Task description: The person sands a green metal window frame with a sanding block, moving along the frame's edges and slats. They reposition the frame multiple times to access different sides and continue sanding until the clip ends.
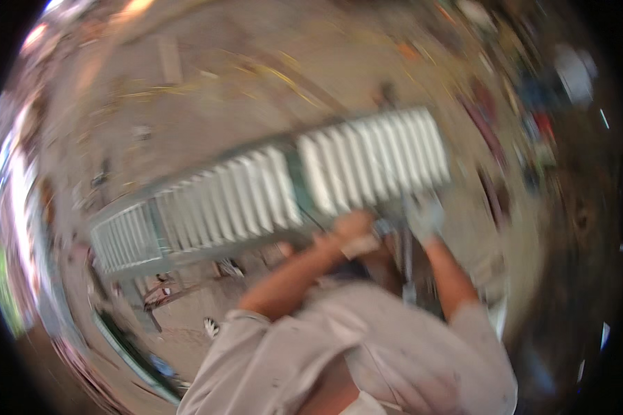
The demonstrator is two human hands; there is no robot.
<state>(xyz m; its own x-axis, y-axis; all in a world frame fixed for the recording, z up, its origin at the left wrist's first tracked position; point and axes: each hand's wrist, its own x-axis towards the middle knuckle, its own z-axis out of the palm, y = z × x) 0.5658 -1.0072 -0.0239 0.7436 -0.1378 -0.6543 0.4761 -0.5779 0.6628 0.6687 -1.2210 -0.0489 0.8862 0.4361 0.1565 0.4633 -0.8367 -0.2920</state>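
Observation:
The whole picture is smeared by motion. A long grey-green frame filled with white slats [270, 190] runs slantwise from lower left to upper right, at arm's length in front of me. My left hand [351, 228], bare, is curled on the frame's lower rail near its middle. My right hand [422, 214], in a pale glove, grips the same rail a little further right, beside a dark upright bar [407, 259]. Both forearms reach up from my grey shirt [367, 346].
Below lies a dusty concrete floor [256, 90] with scattered debris and yellowish streaks. Dark metal pieces and a green-edged strip [128, 346] lie at the lower left. Blurred coloured clutter [533, 117] lines the right side.

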